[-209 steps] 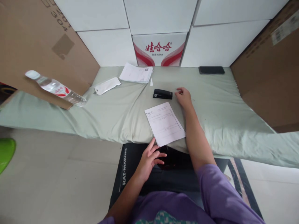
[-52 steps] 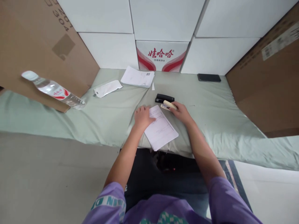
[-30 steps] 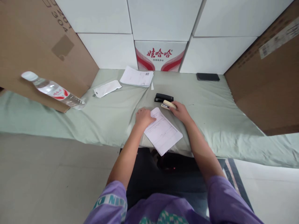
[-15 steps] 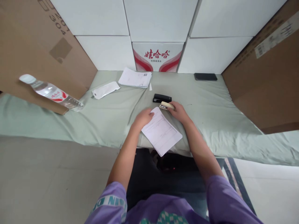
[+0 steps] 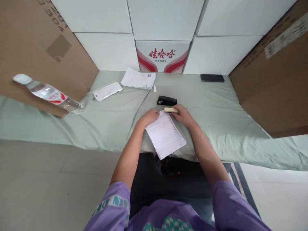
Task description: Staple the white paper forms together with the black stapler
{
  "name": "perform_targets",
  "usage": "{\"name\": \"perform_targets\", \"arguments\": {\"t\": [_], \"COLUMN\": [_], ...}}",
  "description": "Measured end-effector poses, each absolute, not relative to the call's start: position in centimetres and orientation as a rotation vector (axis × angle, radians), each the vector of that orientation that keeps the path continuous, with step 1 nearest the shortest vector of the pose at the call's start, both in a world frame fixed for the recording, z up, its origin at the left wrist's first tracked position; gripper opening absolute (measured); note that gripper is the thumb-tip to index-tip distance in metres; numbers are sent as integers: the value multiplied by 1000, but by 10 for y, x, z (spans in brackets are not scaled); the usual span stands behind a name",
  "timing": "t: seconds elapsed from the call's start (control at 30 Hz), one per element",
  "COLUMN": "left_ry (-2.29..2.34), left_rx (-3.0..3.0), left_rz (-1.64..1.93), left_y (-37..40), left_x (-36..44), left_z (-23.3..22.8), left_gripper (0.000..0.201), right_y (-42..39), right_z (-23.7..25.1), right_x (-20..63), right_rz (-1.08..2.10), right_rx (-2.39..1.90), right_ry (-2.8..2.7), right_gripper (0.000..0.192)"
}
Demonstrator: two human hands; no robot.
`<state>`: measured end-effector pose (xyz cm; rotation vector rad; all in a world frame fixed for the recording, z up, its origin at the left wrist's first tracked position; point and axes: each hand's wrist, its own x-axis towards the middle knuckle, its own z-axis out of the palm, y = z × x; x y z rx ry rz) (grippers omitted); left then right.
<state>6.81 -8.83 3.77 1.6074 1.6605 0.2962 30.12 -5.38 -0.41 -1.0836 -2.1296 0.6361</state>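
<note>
My left hand (image 5: pixel 149 117) grips the upper left edge of some printed paper sheets (image 5: pixel 166 134), which lie tilted near the front edge of the cloth-covered surface. My right hand (image 5: pixel 182 115) is closed around a cream stapler (image 5: pixel 171 110). That stapler's front end is at the top corner of the sheets; whether its jaws are around the paper is too small to tell. Just behind it a black stapler (image 5: pixel 166 100) lies on the cloth, touched by neither hand.
A stack of papers (image 5: pixel 138 78) and a white plastic packet (image 5: pixel 108 91) lie at the back left. A water bottle (image 5: pixel 51 94) leans by a cardboard box (image 5: pixel 48 48). At the back right is a black phone (image 5: pixel 212 78), near another cardboard box (image 5: pixel 276 86). White boxes (image 5: pixel 163 19) form the back wall.
The cream stapler has turned and come down to the sheets' top corner in my right hand. The sheets have shifted slightly left, with my left hand still on them.
</note>
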Motion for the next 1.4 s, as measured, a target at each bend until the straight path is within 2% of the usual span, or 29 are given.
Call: {"name": "perform_targets", "arguments": {"t": [0.27, 0.6, 0.8, 1.0, 1.1, 1.27, 1.4], "left_ry": [1758, 1829, 1833, 1853, 1865, 1870, 1864], "left_rx": [1818, 1844, 1811, 1806, 1805, 1845, 1894], "left_rz": [180, 337, 367, 412, 432, 406, 420], "left_y": [-88, -93, -95, -96, -95, -94, -95], "left_x": [74, 78, 75, 74, 75, 75, 75], "left_z": [50, 41, 37, 33, 31, 28, 26], "left_gripper": [28, 26, 25, 27, 29, 32, 32], "right_y": [-56, -65, -75, -48, -30, -18, -17], "right_z": [-6, 4, 41, 85, 86, 61, 39], "right_x": [300, 297, 297, 289, 272, 244, 238], "right_rz": [544, 508, 380, 394, 525, 1051, 1154], "right_rx": [-1136, -1262, -1361, -1302, -1234, -1073, -1040], "right_ry": [-2155, -2179, -2118, -1883, -1834, -1903, -1936], "right_gripper": [28, 29, 26, 17, 13, 11, 10]}}
